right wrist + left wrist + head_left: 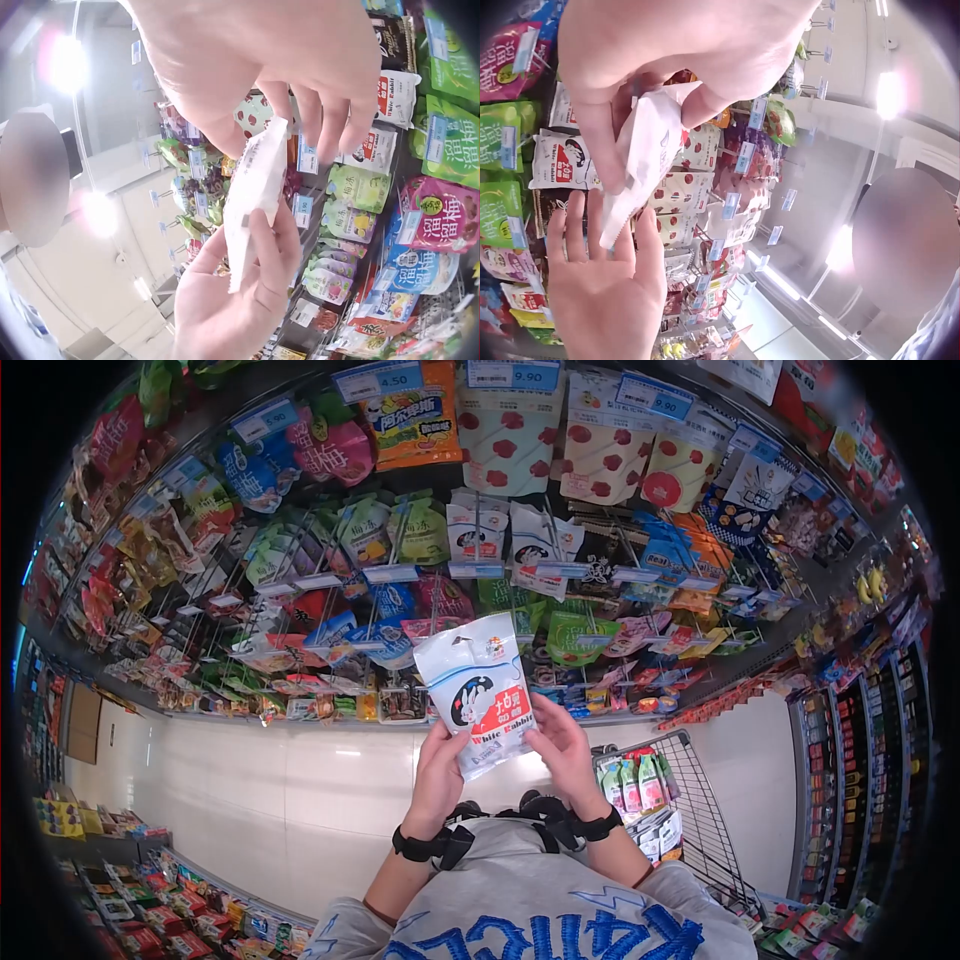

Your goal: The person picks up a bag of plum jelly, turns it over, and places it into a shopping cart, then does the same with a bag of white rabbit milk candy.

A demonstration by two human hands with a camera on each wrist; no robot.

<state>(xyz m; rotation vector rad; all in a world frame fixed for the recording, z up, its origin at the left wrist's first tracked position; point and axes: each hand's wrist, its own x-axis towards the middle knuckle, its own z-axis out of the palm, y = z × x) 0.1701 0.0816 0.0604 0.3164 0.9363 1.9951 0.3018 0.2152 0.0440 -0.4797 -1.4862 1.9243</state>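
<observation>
A white candy bag [478,700] with a rabbit picture and "White Rabbit" lettering is held up, slightly tilted, its printed front toward the head view. My left hand [437,775] grips its lower left side, thumb on the front. At the lower right, my right hand [565,755] holds the edge between thumb and fingers. The left wrist view shows the bag [649,150] nearly edge-on, between my left hand [675,45] and right hand [604,300]. Seen from the right wrist, the bag [255,195] lies between my right hand [262,60] and left hand [236,300].
Shelves of hanging snack bags [420,530] with price tags span the front. Similar white rabbit bags [545,550] hang there. A wire shopping cart [700,810] holding several packages stands at the right. Low displays [150,900] line the lower left; another shelf [850,760] stands far right.
</observation>
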